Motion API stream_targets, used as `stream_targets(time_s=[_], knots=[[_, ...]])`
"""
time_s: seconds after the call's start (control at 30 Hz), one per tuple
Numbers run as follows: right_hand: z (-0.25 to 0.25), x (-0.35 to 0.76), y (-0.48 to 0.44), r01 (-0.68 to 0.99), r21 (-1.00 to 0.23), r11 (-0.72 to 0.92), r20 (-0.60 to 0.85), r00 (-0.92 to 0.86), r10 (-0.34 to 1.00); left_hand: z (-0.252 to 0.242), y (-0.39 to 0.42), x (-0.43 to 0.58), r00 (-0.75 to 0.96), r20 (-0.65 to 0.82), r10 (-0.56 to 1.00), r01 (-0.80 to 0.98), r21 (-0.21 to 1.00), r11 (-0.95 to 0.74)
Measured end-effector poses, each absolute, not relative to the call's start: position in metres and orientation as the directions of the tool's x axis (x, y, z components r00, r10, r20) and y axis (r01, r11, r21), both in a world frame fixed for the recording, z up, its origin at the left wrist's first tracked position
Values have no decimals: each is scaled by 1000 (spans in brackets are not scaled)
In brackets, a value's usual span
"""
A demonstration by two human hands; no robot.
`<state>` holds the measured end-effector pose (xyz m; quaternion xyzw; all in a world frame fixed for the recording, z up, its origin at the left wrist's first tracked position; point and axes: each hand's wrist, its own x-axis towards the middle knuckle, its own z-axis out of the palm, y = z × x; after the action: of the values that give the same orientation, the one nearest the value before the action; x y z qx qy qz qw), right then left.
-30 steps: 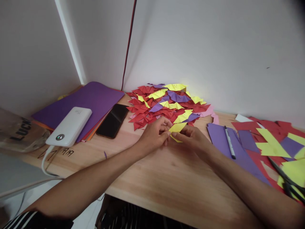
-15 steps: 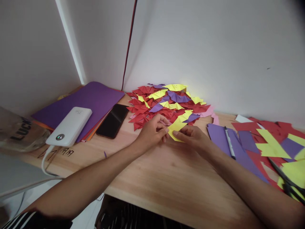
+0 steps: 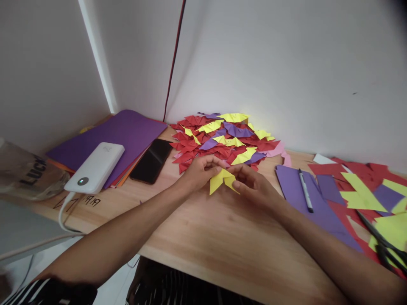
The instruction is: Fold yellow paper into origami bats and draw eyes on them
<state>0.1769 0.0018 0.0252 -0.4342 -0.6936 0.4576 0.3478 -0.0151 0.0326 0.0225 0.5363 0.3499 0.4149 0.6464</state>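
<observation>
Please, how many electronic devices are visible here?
2: a white power bank on the purple sheet, and a black phone between that sheet and the left hand. The paper pile may hide others.

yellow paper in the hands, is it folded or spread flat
Folded: the yellow paper has two pointed flaps angling down from its top, held between left hand and right hand.

Yellow folded paper [image 3: 219,178], creased into an inverted V, 2 wing-like flaps spreading from a peak at 12 o'clock, 1 pointed tip toward 7 o'clock, the other toward 5 o'clock and partly covered, near the view's center toward 5 o'clock
</observation>
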Motion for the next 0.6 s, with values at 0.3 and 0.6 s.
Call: stream_targets(time_s=[0.3,0.6], knots=[[16,180,1,280,-903,326,247,-283,927,20,35,-16,502,-134,855,-200,943,265],[15,180,0,312,-832,459,339,-370,865,20,36,-16,578,-181,796,-260,884,389]])
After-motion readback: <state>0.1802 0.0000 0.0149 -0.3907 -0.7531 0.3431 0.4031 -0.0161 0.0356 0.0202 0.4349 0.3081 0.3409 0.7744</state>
